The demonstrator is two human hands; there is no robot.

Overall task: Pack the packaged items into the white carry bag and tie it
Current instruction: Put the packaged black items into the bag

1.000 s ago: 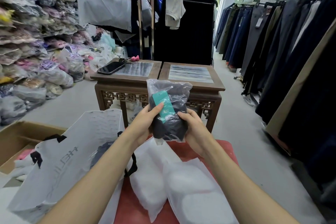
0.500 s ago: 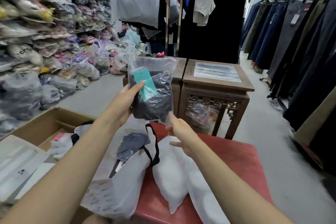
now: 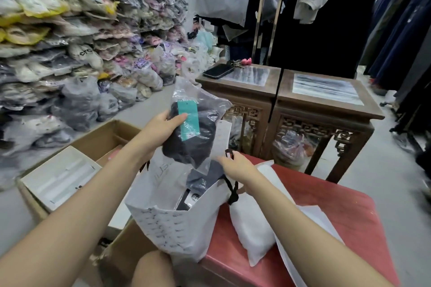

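Above the white bag (image 3: 177, 223), left grip (image 3: 161, 128) holds the packet (image 3: 193, 140).

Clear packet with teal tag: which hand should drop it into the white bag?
Left, probably. The left hand grips the packet just above the open white carry bag; the right hand is occupied, holding the bag's far rim open.

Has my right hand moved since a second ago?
Yes. The right hand left the packet and dropped toward the red stool, now holding the white bag's rim.
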